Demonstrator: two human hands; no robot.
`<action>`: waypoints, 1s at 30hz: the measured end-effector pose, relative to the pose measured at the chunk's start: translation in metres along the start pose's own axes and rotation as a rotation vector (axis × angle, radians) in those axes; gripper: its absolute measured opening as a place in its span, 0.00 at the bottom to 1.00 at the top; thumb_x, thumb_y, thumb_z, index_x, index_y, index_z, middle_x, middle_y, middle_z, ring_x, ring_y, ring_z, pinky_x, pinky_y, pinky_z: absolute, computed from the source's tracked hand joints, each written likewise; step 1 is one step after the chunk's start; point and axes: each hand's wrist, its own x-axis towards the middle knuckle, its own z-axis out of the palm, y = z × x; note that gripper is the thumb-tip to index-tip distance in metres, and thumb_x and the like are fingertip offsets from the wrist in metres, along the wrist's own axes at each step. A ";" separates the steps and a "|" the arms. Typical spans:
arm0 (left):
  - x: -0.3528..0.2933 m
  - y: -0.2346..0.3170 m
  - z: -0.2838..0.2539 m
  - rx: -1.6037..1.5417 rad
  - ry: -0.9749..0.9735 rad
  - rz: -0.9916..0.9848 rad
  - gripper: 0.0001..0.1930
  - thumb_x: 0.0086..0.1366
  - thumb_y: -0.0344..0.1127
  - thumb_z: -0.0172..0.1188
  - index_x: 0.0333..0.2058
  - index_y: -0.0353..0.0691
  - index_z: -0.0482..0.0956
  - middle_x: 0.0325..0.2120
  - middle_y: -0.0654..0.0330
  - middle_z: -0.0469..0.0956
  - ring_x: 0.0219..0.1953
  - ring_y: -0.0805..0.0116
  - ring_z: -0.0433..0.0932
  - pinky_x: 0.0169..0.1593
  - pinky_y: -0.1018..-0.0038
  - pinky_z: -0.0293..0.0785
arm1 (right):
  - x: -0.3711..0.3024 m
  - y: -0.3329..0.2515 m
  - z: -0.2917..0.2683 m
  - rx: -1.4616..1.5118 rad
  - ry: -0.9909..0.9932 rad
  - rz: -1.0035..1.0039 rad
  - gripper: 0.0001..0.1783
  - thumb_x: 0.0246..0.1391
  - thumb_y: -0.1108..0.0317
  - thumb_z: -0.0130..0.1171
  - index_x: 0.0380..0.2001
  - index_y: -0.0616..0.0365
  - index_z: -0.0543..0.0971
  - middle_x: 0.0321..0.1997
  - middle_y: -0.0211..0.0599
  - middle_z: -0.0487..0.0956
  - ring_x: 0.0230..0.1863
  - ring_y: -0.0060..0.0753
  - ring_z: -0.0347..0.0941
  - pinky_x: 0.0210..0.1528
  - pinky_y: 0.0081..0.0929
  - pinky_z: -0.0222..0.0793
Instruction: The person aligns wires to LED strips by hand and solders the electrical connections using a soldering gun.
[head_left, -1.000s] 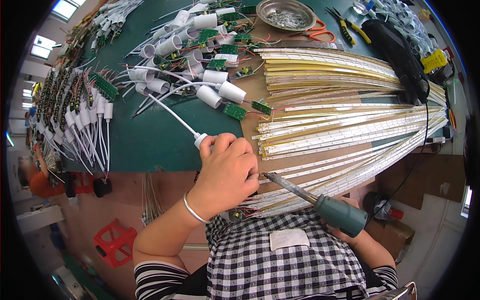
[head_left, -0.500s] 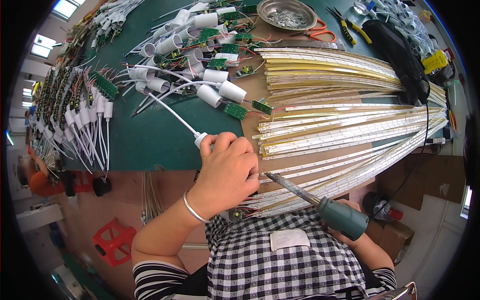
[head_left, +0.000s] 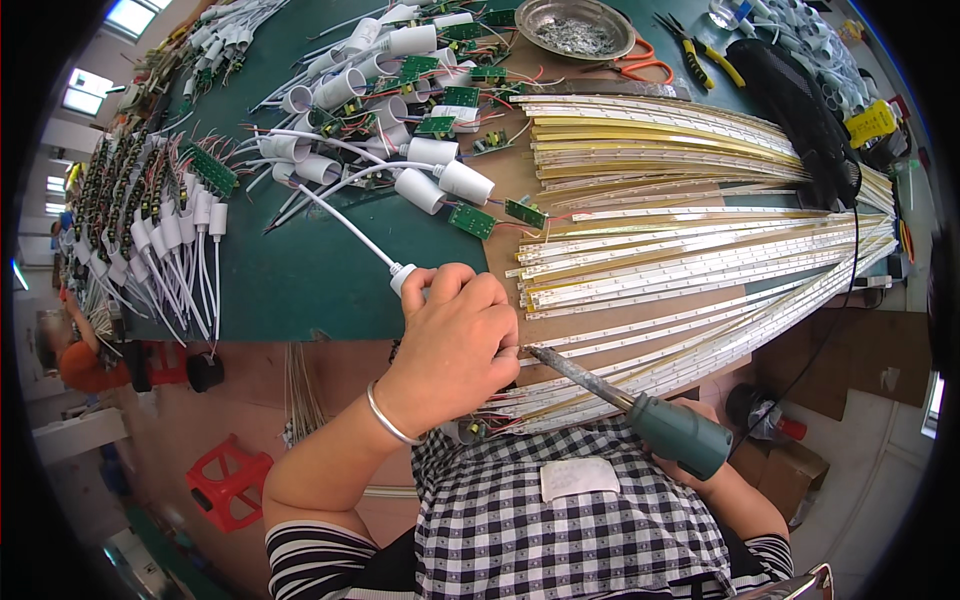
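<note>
My left hand (head_left: pixel 460 335) is closed around a white cylindrical cable housing (head_left: pixel 401 277), and most of the housing is hidden by the fingers. A white cable (head_left: pixel 345 222) runs from it toward the upper left. In my right hand (head_left: pixel 697 409), partly hidden behind the handle, is a soldering iron (head_left: pixel 678 436) with a green handle. Its dark tip points left and ends just beside my left fingertips. Whatever those fingertips pinch there cannot be made out. Beneath and beyond the iron lie long, thin LED strips (head_left: pixel 660 285) on brown board.
White housings with green circuit boards (head_left: pixel 470 220) are heaped ahead. A metal bowl (head_left: pixel 575 30) of scraps, orange-handled scissors (head_left: pixel 645 65) and yellow-black pliers (head_left: pixel 690 55) lie at the back. A black cord (head_left: pixel 835 310) crosses the right side. A red stool (head_left: pixel 230 483) stands lower left.
The soldering iron's handle has shifted very slightly left, and its tip remains by my left fingertips. My left hand has hardly moved.
</note>
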 end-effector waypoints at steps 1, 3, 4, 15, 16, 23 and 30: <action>0.000 0.000 0.000 0.000 0.000 -0.001 0.05 0.42 0.31 0.62 0.19 0.46 0.74 0.33 0.68 0.69 0.47 0.62 0.64 0.53 0.58 0.49 | 0.003 -0.001 0.000 -0.011 -0.003 -0.025 0.17 0.50 0.55 0.55 0.32 0.58 0.78 0.22 0.31 0.78 0.24 0.32 0.76 0.30 0.26 0.72; 0.000 0.000 0.000 -0.001 -0.006 -0.004 0.05 0.42 0.31 0.62 0.19 0.46 0.74 0.33 0.68 0.69 0.47 0.62 0.64 0.53 0.58 0.50 | 0.003 -0.002 -0.001 -0.021 -0.006 -0.050 0.16 0.49 0.56 0.54 0.31 0.57 0.78 0.22 0.31 0.78 0.25 0.33 0.76 0.29 0.27 0.72; 0.000 0.000 -0.001 -0.001 -0.006 -0.003 0.05 0.42 0.31 0.62 0.19 0.46 0.74 0.33 0.68 0.69 0.47 0.62 0.64 0.53 0.58 0.50 | 0.002 -0.003 -0.001 -0.023 -0.009 -0.026 0.15 0.49 0.56 0.54 0.30 0.57 0.78 0.22 0.30 0.78 0.25 0.34 0.76 0.29 0.27 0.72; 0.000 0.000 -0.002 0.004 -0.022 -0.008 0.05 0.43 0.31 0.63 0.19 0.46 0.74 0.33 0.67 0.69 0.47 0.61 0.64 0.53 0.58 0.50 | 0.006 -0.021 -0.021 0.367 -0.068 0.239 0.24 0.49 0.60 0.62 0.45 0.66 0.74 0.41 0.41 0.79 0.41 0.38 0.78 0.45 0.29 0.73; 0.001 0.001 -0.001 0.005 -0.023 -0.005 0.05 0.43 0.31 0.63 0.19 0.46 0.74 0.33 0.67 0.69 0.47 0.61 0.64 0.53 0.58 0.50 | 0.003 -0.015 -0.023 0.282 -0.097 0.188 0.24 0.48 0.58 0.60 0.43 0.66 0.74 0.34 0.39 0.79 0.34 0.33 0.77 0.40 0.27 0.73; 0.000 0.002 -0.002 0.009 0.000 0.001 0.03 0.45 0.31 0.61 0.18 0.45 0.75 0.32 0.68 0.69 0.45 0.63 0.65 0.52 0.55 0.51 | -0.004 -0.016 -0.021 0.321 -0.042 0.250 0.28 0.46 0.57 0.59 0.45 0.68 0.71 0.27 0.35 0.79 0.28 0.26 0.77 0.35 0.24 0.73; 0.001 0.004 -0.003 0.020 0.024 0.010 0.04 0.45 0.31 0.61 0.17 0.46 0.74 0.31 0.68 0.69 0.44 0.64 0.65 0.52 0.55 0.51 | -0.007 -0.009 -0.021 0.234 -0.060 0.189 0.28 0.48 0.56 0.59 0.46 0.68 0.71 0.26 0.35 0.79 0.27 0.26 0.77 0.34 0.22 0.74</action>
